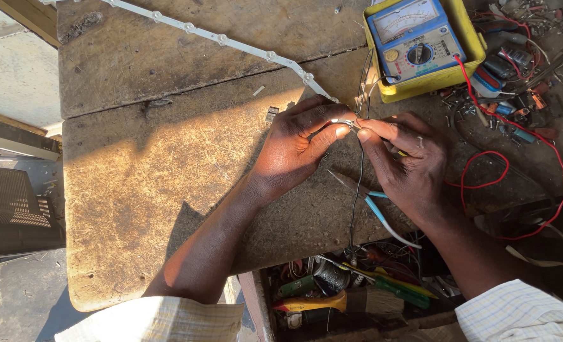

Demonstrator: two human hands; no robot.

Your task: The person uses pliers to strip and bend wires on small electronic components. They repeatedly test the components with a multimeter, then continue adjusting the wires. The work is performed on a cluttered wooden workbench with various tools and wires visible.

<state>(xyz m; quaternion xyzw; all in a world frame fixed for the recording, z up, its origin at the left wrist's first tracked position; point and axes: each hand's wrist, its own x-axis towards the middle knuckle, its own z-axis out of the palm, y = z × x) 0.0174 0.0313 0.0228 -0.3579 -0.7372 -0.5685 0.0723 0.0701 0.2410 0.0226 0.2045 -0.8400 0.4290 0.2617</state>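
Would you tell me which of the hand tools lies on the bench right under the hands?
The pliers with light-blue handles, lying just below the right hand; the screwdrivers sit lower, in the open drawer.

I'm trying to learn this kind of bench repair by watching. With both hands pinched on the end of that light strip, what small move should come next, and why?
Probably steady the strip end and seat the thin black wire there. The left hand and right hand meet at that point, the pliers lie unused below, and the meter sits beside it.
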